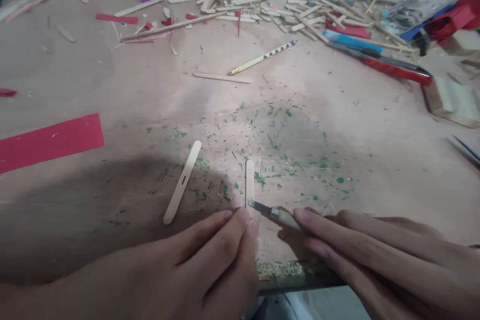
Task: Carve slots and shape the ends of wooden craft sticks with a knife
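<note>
My left hand point(213, 260) presses a popsicle stick point(250, 177) against the table, its fingertips closed on the near end. The far half of that stick points away from me, and the rest is hidden under the fingers. In my right hand point(360, 245) is a craft knife point(287, 218) with a light handle and a metal collar. Its blade tip touches the stick near its middle, just beyond my left fingertips. To the left lies a second popsicle stick point(182, 182), slanted, with a small slot cut at its centre.
Green paint marks and the table's front edge point(288, 270) surround the work. A red strip point(52, 142) lies left. Farther back are a pencil point(262, 57), another stick point(223, 78), a red-and-black tool point(397, 67), a wood block point(453, 97) and heaped sticks point(255, 0).
</note>
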`<state>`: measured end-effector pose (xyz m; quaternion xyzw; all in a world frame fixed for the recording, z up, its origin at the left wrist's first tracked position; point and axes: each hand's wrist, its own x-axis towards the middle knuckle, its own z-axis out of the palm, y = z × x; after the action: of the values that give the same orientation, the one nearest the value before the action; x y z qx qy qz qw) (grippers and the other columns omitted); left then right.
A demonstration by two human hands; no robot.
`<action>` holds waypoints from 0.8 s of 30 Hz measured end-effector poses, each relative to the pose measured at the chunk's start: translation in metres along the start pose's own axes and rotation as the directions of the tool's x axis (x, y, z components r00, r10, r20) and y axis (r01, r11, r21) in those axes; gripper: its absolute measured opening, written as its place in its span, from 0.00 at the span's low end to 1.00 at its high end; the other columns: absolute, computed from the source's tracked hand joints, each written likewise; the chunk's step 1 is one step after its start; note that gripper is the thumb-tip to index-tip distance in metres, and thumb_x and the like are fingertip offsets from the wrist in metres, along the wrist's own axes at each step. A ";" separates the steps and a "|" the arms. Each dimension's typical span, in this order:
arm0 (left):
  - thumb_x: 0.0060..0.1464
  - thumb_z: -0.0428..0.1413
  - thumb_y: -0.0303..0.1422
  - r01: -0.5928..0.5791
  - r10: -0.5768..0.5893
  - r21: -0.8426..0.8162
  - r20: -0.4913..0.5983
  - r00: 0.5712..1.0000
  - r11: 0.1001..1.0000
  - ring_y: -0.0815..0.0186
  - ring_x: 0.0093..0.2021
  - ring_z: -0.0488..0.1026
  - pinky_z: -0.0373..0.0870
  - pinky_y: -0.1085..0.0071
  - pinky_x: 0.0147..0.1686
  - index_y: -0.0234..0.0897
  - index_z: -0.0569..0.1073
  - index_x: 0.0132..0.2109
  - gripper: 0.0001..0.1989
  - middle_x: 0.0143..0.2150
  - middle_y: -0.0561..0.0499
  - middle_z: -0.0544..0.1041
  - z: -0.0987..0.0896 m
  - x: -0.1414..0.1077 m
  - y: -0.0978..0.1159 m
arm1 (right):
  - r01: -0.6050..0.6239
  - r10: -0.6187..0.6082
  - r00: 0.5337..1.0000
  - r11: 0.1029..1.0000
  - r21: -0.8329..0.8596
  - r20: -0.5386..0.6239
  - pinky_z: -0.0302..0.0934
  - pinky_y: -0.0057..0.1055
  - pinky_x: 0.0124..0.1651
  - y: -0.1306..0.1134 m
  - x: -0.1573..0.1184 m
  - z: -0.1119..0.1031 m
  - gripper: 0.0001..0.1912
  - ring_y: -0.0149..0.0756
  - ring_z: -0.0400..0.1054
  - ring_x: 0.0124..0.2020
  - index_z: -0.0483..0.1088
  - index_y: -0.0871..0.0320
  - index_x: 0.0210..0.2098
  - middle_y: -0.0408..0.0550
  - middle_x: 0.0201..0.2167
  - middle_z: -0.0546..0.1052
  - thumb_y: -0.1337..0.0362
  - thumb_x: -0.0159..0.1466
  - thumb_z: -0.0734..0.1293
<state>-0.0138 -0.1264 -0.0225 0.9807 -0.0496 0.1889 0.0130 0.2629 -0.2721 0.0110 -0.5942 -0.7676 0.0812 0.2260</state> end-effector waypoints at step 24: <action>0.74 0.51 0.23 0.016 -0.016 -0.035 -0.017 1.000 0.999 0.50 0.67 0.74 0.65 0.59 0.77 0.23 0.78 0.66 0.21 0.64 0.42 0.80 0.000 -0.002 0.001 | -0.037 0.033 0.999 0.993 -0.108 -0.041 0.70 0.27 0.36 -0.002 -0.005 -0.003 0.18 0.26 0.79 0.32 0.77 0.50 0.67 0.39 0.38 0.86 0.70 0.83 0.65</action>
<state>-0.0157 -0.1273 -0.0230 0.9790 -0.0450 0.1962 0.0323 0.2635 -0.2777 0.0136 -0.6206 -0.7557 0.0316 0.2070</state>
